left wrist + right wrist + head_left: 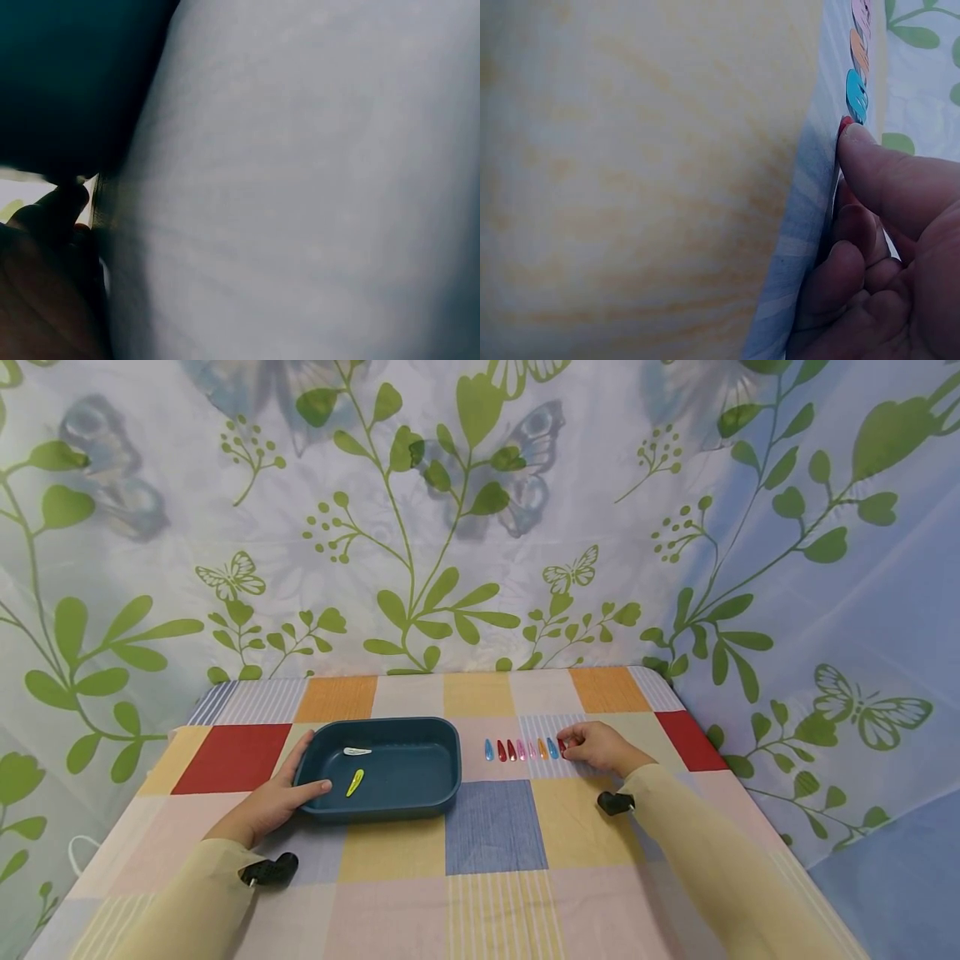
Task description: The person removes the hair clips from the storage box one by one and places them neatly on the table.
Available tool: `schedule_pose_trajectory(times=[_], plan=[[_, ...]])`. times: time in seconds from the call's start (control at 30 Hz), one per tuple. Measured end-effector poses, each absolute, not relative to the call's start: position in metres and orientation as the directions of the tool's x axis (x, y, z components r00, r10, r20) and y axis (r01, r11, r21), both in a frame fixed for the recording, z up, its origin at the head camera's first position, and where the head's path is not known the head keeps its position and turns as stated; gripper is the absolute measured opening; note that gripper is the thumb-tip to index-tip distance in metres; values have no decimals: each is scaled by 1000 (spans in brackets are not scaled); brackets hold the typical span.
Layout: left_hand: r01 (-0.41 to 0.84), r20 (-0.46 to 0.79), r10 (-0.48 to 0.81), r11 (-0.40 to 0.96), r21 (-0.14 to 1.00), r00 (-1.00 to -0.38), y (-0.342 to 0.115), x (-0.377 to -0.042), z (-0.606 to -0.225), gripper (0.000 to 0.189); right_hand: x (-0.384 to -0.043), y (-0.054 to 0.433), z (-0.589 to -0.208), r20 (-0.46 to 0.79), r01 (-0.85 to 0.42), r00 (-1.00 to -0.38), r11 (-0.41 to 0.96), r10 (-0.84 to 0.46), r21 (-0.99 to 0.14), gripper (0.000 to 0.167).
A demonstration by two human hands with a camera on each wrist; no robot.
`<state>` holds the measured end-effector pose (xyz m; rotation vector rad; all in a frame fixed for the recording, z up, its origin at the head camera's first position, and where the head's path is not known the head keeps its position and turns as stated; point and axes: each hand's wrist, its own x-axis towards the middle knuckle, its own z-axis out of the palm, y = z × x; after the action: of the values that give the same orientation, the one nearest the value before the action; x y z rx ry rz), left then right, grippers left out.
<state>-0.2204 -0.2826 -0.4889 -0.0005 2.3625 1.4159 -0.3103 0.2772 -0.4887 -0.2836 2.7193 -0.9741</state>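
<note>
At the left end of a dark blue tray (397, 806), my left hand (272, 800) holds the wall, thumb over the rim and fingers along the outside. Inside the tray lie a white snap hair clip (357, 751) and a yellow-green hair clip (355, 782), apart from each other. To the right, my right hand (600, 748) pinches a red hair clip (845, 123) between thumb and finger, low at the cloth. That clip sits at the right end of a row, beside a blue hair clip (552, 747). Fingertips partly cover it.
The row continues leftward with an orange hair clip (543, 748), pink and red ones, and another blue hair clip (489, 750) nearest the tray. A patchwork tablecloth (495, 827) covers the table. Behind it hangs a leaf-and-butterfly curtain (450, 552).
</note>
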Motion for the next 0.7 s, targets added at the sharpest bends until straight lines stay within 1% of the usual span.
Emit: schedule_pose_trajectory(times=[0.27, 0.4, 0.6, 0.7], plan=[[-186, -318, 200, 491, 851, -927, -284, -220, -489, 111, -310, 280, -490, -155, -111, -950, 755, -273, -647, 37], [-185, -316, 197, 492, 851, -928, -285, -219, -489, 111, -311, 281, -491, -153, -107, -949, 736, -277, -668, 37], [-190, -321, 191, 500, 845, -928, -284, -219, -488, 110, -310, 285, -490, -145, -132, -940, 720, -310, -682, 40], [-187, -319, 190, 504, 843, -928, -283, -220, -487, 110, -310, 287, -485, -168, -100, -941, 717, -293, -690, 43]])
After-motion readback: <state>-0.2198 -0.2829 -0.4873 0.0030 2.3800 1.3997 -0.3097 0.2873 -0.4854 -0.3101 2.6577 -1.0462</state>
